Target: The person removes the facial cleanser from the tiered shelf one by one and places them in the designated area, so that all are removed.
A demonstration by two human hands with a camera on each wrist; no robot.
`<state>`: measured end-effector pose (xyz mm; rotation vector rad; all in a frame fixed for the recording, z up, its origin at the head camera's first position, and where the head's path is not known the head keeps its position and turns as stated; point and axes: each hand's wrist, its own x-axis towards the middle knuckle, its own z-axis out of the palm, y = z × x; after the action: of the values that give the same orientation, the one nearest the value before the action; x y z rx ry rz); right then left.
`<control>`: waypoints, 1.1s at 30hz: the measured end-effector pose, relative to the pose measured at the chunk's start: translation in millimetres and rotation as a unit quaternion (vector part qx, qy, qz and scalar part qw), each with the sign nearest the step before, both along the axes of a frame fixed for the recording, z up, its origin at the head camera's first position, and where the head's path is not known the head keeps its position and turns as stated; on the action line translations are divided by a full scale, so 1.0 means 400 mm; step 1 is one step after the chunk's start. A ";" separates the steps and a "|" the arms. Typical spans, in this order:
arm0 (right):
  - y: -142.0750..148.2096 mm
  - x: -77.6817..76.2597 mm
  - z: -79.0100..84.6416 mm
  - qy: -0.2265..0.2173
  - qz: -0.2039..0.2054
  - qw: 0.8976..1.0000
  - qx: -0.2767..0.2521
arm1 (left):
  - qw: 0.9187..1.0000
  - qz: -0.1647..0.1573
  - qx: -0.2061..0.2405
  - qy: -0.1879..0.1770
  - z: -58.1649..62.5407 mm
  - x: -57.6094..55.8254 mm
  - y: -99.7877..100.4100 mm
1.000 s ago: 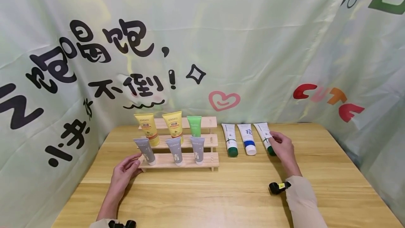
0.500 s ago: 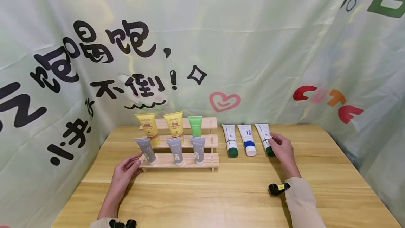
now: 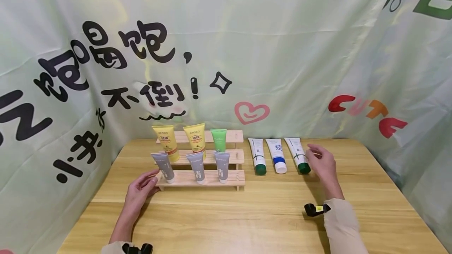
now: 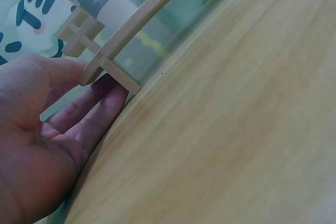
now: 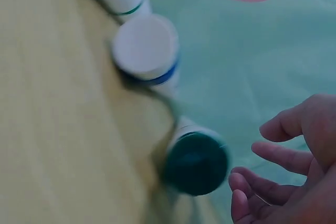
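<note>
My left hand (image 3: 138, 191) holds the left end of the tiered wooden display rack (image 3: 212, 185); in the left wrist view the shelf end (image 4: 97, 66) lies between thumb and fingers. Several grey tubes (image 3: 196, 168) stand on the front step. Behind them are two yellow tubes (image 3: 164, 142) and a green tube (image 3: 219, 140), whose lower end is hidden. My right hand (image 3: 322, 164) is just right of a white tube with a green cap (image 3: 297, 155). In the right wrist view its fingers are loosely bent beside that green cap (image 5: 197, 163), gripping nothing.
Left of that tube lie a white tube with a blue band (image 3: 276, 155) and another green-capped white tube (image 3: 257, 156), in a row on the wooden table (image 3: 226, 222). A printed cloth (image 3: 300, 69) hangs behind the table and along both sides.
My right hand has let go of the rightmost green-capped white tube and moved slightly right, leaving it on the table. The left hand has stayed at the rack.
</note>
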<state>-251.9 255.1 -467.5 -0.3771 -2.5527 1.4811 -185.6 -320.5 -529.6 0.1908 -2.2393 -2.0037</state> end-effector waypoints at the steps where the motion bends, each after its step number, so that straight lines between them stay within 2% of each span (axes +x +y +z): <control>1: 0.000 0.003 0.011 0.006 -0.003 1.000 -0.003 | 1.000 0.000 0.001 0.000 0.001 0.000 0.000; 5: -0.007 0.013 0.049 0.026 -0.006 1.000 -0.007 | 1.000 0.002 0.008 0.001 0.001 0.000 0.000; 9: -0.028 0.023 0.071 0.060 0.014 0.998 0.002 | 1.000 0.001 0.005 0.001 0.001 0.000 0.000; 14: -0.066 0.031 0.080 0.114 0.048 0.992 -0.002 | 1.000 0.003 0.003 -0.004 0.001 0.001 0.001; 19: -0.099 0.040 0.083 0.146 0.069 0.987 -0.021 | 1.000 0.004 0.006 -0.012 0.002 0.003 0.003; 26: -0.139 0.046 0.096 0.168 0.097 0.980 -0.039 | 1.000 0.005 -0.002 -0.016 0.003 0.002 0.003; 33: -0.181 0.055 0.119 0.156 0.144 0.973 -0.095 | 1.000 0.006 -0.006 -0.015 0.004 0.000 0.003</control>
<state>-230.0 182.7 -419.9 0.2025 -2.2941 1.7283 -185.6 -319.3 -528.0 0.2325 -2.2612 -1.9947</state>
